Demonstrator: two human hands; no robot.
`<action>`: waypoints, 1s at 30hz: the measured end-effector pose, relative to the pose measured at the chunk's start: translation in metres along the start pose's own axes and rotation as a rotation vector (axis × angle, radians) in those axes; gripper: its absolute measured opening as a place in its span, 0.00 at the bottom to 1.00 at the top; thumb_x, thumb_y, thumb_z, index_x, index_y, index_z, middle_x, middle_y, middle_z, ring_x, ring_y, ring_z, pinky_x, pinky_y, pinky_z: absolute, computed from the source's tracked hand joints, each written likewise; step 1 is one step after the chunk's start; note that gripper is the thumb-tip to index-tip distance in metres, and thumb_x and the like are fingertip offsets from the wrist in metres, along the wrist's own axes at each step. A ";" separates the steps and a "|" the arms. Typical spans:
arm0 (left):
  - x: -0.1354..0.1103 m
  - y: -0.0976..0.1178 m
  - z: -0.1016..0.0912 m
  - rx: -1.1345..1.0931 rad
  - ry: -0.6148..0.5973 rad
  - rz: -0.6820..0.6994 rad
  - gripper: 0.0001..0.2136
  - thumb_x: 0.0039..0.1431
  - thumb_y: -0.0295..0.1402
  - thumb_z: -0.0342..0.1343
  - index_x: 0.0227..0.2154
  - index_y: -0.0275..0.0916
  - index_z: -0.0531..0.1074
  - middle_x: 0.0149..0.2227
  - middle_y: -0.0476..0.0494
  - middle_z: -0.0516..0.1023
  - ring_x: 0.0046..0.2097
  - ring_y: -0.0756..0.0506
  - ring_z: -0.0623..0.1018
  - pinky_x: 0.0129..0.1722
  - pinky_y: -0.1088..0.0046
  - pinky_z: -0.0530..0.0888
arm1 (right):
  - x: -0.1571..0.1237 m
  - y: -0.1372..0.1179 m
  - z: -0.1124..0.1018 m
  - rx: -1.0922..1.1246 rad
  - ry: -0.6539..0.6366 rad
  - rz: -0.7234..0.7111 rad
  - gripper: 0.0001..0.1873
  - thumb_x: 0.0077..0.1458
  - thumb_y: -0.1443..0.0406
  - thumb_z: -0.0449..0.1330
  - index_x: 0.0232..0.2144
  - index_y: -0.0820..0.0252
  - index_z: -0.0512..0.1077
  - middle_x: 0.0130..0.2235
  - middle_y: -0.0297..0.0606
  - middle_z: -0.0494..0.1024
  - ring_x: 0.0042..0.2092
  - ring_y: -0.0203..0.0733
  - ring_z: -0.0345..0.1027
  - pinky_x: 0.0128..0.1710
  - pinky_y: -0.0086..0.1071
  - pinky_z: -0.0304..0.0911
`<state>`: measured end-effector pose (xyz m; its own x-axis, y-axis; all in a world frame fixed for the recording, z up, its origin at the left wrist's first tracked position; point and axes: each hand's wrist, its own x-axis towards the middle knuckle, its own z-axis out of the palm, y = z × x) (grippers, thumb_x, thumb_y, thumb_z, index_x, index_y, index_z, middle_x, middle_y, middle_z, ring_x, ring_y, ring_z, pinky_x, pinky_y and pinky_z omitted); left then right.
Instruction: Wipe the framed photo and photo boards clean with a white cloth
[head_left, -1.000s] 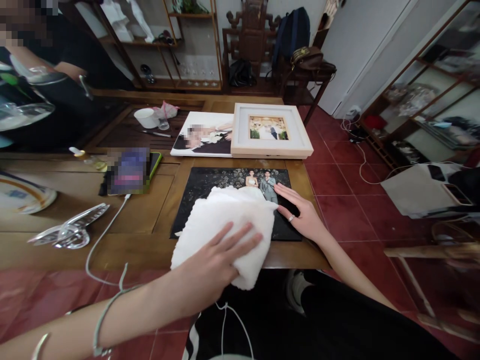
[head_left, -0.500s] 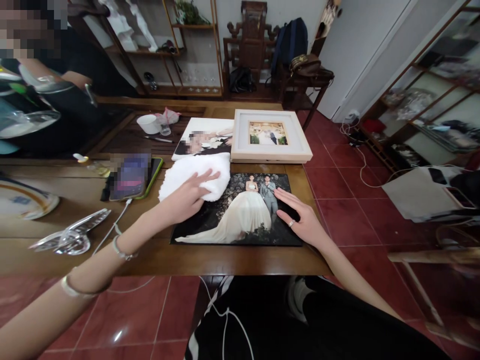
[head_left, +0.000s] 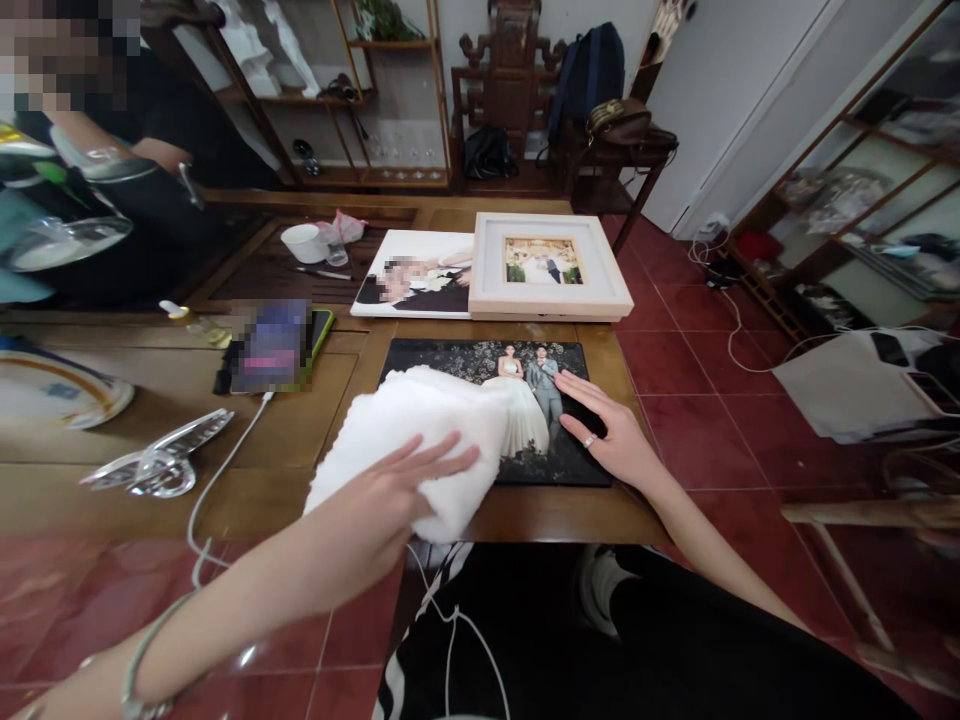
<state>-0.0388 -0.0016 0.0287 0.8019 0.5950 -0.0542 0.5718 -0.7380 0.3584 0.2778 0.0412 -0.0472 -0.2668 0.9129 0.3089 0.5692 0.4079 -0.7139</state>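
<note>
My left hand (head_left: 401, 485) presses on a white fluffy cloth (head_left: 457, 410), its fingers stretched over the fabric and the thumb side out of sight. The cloth covers the left part of a dark wedding photo panel (head_left: 514, 425), which lies flat near the table's front edge. Part of the cloth reaches over that edge. On the panel's right side rests my right hand (head_left: 611, 440), fingers extended and touching its surface, with a ring on one finger. The hand grips nothing.
Behind the panel lie a pale framed photo (head_left: 611, 285) and another photo print (head_left: 375, 295). To the left are a phone (head_left: 270, 345) with a white cable (head_left: 225, 460), a shiny metallic ornament (head_left: 161, 465) and a white cup (head_left: 304, 243). Another person (head_left: 180, 110) sits across the table.
My left hand has drawn the cloth towards me, from the panel's upper left down to its lower left and the table edge. My right hand stays on the panel.
</note>
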 end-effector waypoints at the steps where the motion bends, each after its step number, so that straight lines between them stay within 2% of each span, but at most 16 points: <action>1: 0.004 -0.007 -0.003 0.006 0.006 -0.001 0.19 0.48 0.13 0.45 0.26 0.41 0.76 0.66 0.56 0.56 0.68 0.47 0.52 0.68 0.63 0.53 | 0.000 0.000 0.000 0.001 -0.001 0.000 0.24 0.61 0.61 0.56 0.59 0.49 0.66 0.61 0.38 0.68 0.64 0.47 0.58 0.64 0.52 0.54; 8: 0.041 -0.093 -0.021 0.090 0.058 -0.058 0.17 0.51 0.17 0.41 0.31 0.35 0.75 0.67 0.46 0.55 0.69 0.43 0.47 0.67 0.55 0.52 | 0.000 -0.001 -0.001 -0.002 -0.005 0.012 0.24 0.61 0.61 0.57 0.59 0.50 0.66 0.62 0.39 0.68 0.64 0.47 0.57 0.65 0.50 0.53; 10: 0.044 -0.110 -0.021 0.108 0.090 -0.079 0.16 0.51 0.18 0.40 0.30 0.35 0.74 0.67 0.44 0.55 0.69 0.43 0.48 0.67 0.54 0.52 | 0.000 -0.001 -0.001 0.000 -0.003 0.011 0.24 0.61 0.61 0.57 0.59 0.50 0.66 0.62 0.39 0.68 0.65 0.47 0.57 0.65 0.51 0.53; 12: 0.042 -0.114 -0.018 0.133 0.109 -0.103 0.17 0.51 0.17 0.40 0.29 0.34 0.74 0.68 0.42 0.53 0.70 0.42 0.47 0.67 0.52 0.50 | 0.000 0.000 0.000 0.000 -0.002 0.012 0.24 0.61 0.61 0.57 0.59 0.51 0.66 0.62 0.39 0.68 0.65 0.46 0.57 0.65 0.50 0.53; 15: 0.028 -0.100 -0.010 0.173 0.108 -0.130 0.17 0.49 0.16 0.40 0.25 0.33 0.74 0.68 0.41 0.50 0.70 0.39 0.44 0.67 0.50 0.47 | -0.001 0.001 0.000 -0.002 -0.001 0.008 0.23 0.61 0.62 0.57 0.59 0.52 0.66 0.61 0.39 0.68 0.64 0.46 0.58 0.65 0.49 0.53; 19: -0.002 -0.062 0.000 0.137 0.079 -0.125 0.17 0.50 0.15 0.41 0.20 0.35 0.73 0.68 0.45 0.51 0.70 0.39 0.43 0.67 0.49 0.48 | -0.001 0.002 0.001 0.002 0.006 -0.011 0.24 0.61 0.62 0.56 0.59 0.49 0.65 0.61 0.38 0.68 0.65 0.45 0.57 0.65 0.50 0.53; 24: -0.042 -0.019 0.011 0.025 0.096 -0.100 0.16 0.53 0.16 0.44 0.23 0.39 0.74 0.67 0.54 0.55 0.69 0.43 0.49 0.68 0.57 0.52 | 0.000 0.001 0.001 -0.001 0.005 -0.012 0.23 0.61 0.61 0.56 0.59 0.49 0.66 0.61 0.38 0.68 0.64 0.47 0.58 0.65 0.51 0.53; 27: -0.052 -0.008 0.013 0.035 0.070 -0.064 0.13 0.54 0.19 0.48 0.25 0.41 0.74 0.67 0.58 0.54 0.69 0.45 0.52 0.68 0.67 0.54 | 0.000 0.001 0.001 -0.002 0.006 -0.014 0.23 0.61 0.61 0.56 0.59 0.49 0.66 0.61 0.38 0.68 0.64 0.48 0.58 0.64 0.52 0.53; 30: -0.045 -0.011 0.004 0.046 0.050 -0.038 0.13 0.56 0.19 0.48 0.27 0.42 0.74 0.67 0.60 0.53 0.68 0.47 0.53 0.68 0.73 0.52 | 0.000 0.001 0.001 -0.010 0.005 -0.009 0.23 0.61 0.61 0.56 0.59 0.49 0.66 0.61 0.38 0.68 0.64 0.47 0.58 0.64 0.52 0.54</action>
<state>-0.0803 -0.0211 0.0233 0.7708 0.6368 -0.0198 0.6096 -0.7280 0.3137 0.2780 0.0417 -0.0487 -0.2681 0.9091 0.3188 0.5741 0.4165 -0.7049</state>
